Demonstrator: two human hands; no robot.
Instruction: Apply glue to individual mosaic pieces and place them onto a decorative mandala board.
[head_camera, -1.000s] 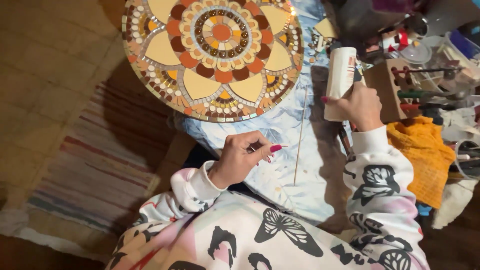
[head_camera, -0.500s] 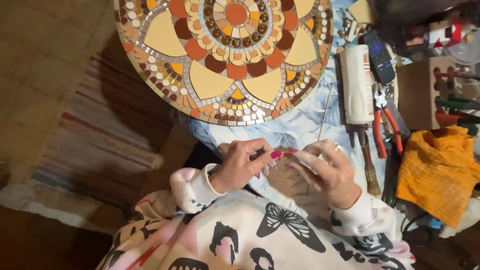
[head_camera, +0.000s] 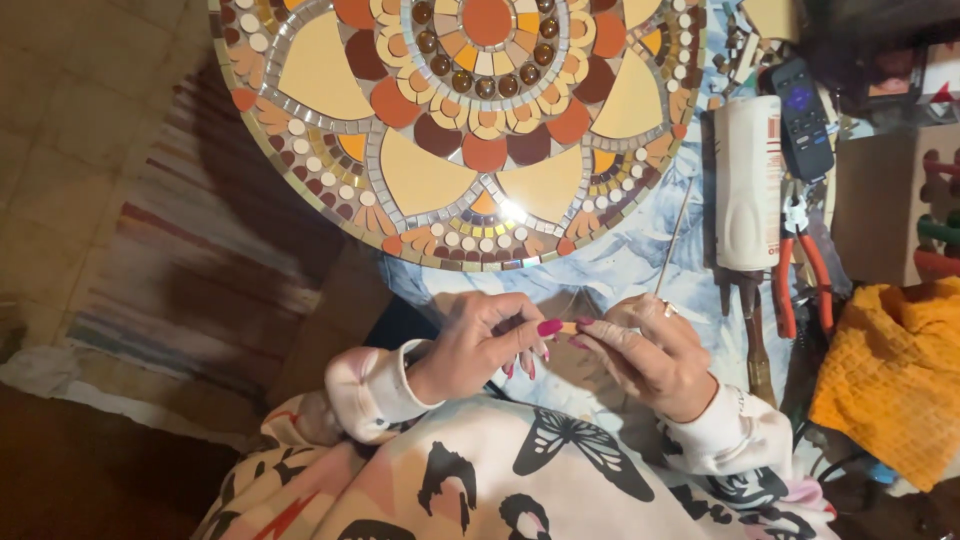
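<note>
My left hand (head_camera: 480, 340) and my right hand (head_camera: 645, 350) meet fingertip to fingertip below a round mosaic tabletop (head_camera: 330, 70) of orange, cream and brown tiles. Between the fingertips of both hands sits a tiny pale tile piece (head_camera: 567, 327). Both wrists come out of pale sleeves with black butterfly prints. A thin wire-like stick (head_camera: 673, 238) rises from my right hand toward the mosaic's edge. The bottom rim of the mosaic lies just above my hands.
A white glue bottle (head_camera: 747, 180) lies on its side at the right, next to a black remote control (head_camera: 806, 115) and red-handled pliers (head_camera: 800, 275). An orange cloth (head_camera: 885, 375) is at the far right. A striped rug (head_camera: 190, 270) covers the floor on the left.
My right hand has put down the white bottle and come down to meet my left hand. The view has shifted so the mosaic sits higher and nearer.
</note>
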